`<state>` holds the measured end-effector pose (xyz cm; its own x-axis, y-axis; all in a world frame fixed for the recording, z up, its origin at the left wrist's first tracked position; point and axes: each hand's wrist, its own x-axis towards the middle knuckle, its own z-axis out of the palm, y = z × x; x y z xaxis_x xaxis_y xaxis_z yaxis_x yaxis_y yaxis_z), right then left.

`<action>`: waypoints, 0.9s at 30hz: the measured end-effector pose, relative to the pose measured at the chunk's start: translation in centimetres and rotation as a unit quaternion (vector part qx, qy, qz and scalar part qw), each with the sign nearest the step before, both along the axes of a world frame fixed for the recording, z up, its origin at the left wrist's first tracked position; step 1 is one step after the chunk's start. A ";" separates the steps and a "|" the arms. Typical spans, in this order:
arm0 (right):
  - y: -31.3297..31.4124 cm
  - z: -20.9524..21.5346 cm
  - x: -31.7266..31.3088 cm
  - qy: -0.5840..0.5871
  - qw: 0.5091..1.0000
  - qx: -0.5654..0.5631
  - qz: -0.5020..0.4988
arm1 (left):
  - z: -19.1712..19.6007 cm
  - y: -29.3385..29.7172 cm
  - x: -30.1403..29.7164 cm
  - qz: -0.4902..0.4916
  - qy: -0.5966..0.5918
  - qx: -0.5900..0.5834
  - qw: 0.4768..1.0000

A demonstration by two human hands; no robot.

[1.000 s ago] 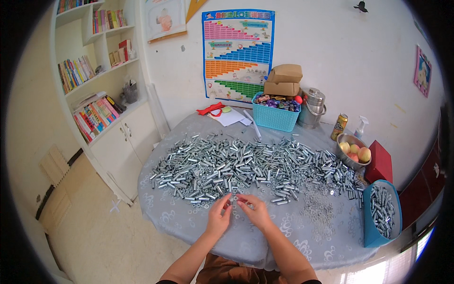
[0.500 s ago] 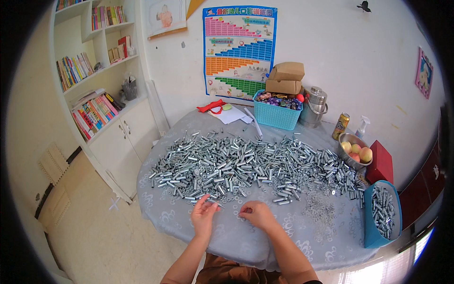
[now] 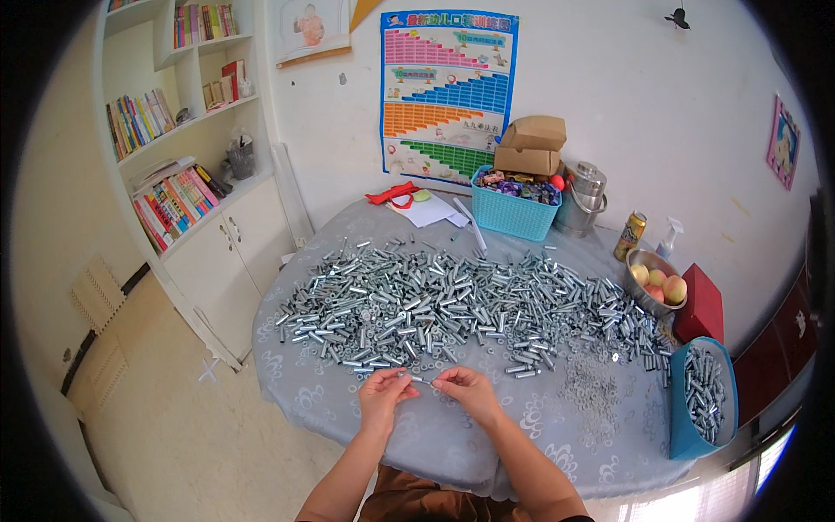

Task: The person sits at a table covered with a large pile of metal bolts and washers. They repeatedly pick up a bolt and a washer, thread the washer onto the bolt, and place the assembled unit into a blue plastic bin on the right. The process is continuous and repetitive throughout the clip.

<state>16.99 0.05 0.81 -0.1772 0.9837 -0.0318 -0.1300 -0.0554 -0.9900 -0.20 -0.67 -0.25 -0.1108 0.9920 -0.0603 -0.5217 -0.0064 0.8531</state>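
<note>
Close to the table's front edge, my left hand (image 3: 381,398) pinches one end of a slim silver bolt (image 3: 416,378), which points to the right. The fingertips of my right hand (image 3: 468,391) are closed at the bolt's other end. Whatever small part they pinch there is too small to make out. Just beyond both hands spreads a wide heap of metal sleeves, bolts and nuts (image 3: 409,304). To the right of my right hand lies a scatter of small washers or rings (image 3: 591,390).
A blue bin (image 3: 681,426) of metal pieces stands at the right edge of the grey-clothed table (image 3: 322,409). Behind it are a red box (image 3: 701,304), a steel bowl of fruit (image 3: 642,296), a can (image 3: 630,236) and a spray bottle. A turquoise basket (image 3: 515,216) stands at the back.
My right hand has lifted from the tabletop and met the bolt's right end. My left hand has turned inward, its fingers now closed around the bolt. The view has shifted slightly.
</note>
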 end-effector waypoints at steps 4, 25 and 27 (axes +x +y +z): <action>0.0 0.1 -0.2 0.016 1.000 0.010 0.000 | -0.1 0.2 -0.1 -0.012 -0.015 -0.002 1.000; -0.6 0.8 -2.0 -0.145 0.971 0.161 -0.101 | 0.2 -0.1 -1.7 -0.036 -0.021 -0.048 0.998; -0.6 1.2 -2.0 -0.149 0.976 0.131 -0.088 | -0.5 0.6 -3.4 -0.023 -0.068 -0.011 0.997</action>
